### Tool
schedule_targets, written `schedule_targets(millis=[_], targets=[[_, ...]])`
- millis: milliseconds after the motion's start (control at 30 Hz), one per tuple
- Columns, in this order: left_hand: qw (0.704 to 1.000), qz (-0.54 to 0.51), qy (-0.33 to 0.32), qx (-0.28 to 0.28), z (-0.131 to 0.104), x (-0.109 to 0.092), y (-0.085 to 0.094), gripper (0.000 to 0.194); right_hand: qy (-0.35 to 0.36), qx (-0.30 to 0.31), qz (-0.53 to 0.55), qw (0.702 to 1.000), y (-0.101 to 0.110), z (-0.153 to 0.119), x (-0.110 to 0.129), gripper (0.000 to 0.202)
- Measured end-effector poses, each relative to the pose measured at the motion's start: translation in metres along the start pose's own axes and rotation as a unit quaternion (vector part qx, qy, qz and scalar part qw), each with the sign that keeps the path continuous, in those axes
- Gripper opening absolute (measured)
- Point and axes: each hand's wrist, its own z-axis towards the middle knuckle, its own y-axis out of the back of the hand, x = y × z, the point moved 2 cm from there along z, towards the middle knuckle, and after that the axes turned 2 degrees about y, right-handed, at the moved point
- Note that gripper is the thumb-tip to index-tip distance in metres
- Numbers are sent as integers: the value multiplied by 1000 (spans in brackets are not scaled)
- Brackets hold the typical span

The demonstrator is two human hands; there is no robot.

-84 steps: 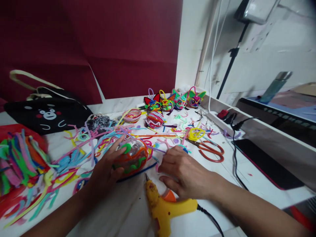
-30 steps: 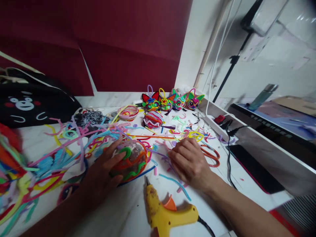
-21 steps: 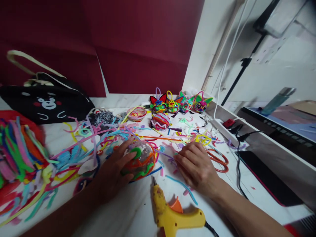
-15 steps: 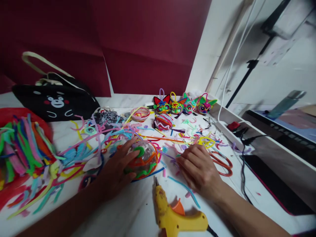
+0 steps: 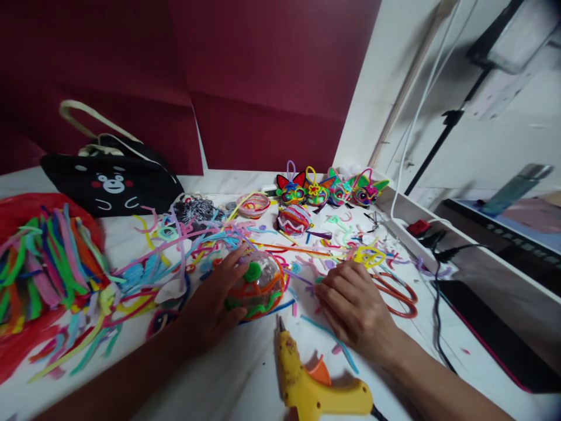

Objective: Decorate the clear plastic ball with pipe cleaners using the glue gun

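Observation:
My left hand (image 5: 214, 292) curves around the left side of a clear plastic ball (image 5: 267, 280) on the white tabletop, with fingers and thumb against it. Orange and green pipe cleaners run over the ball, and a green coil (image 5: 253, 272) sits near its top. To the right, my right hand (image 5: 350, 301) rests low over the table with its fingers closed. A speck of green shows at its fingertips, too small to name. Between my forearms lies a yellow hot glue gun (image 5: 307, 380), its nozzle pointing toward the ball.
Cut pipe cleaners (image 5: 135, 272) are scattered across the table. At left, a red bag (image 5: 83, 204) holds many more, before a black bag (image 5: 114, 181). Several finished animal-head ornaments (image 5: 315, 190) line the back. A power strip (image 5: 421, 245) and black phone-like slab (image 5: 486, 327) lie at right.
The whole view has shifted slightly, so things appear a little further right and lower. Both hands keep nearly the same pose and place by the ball.

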Motion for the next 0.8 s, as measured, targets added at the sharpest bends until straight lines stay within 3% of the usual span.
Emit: schedule_targets(millis=[800], targets=[[995, -43, 75, -49, -3, 1, 2, 70, 4, -3, -5, 1000, 0, -2, 2, 11]])
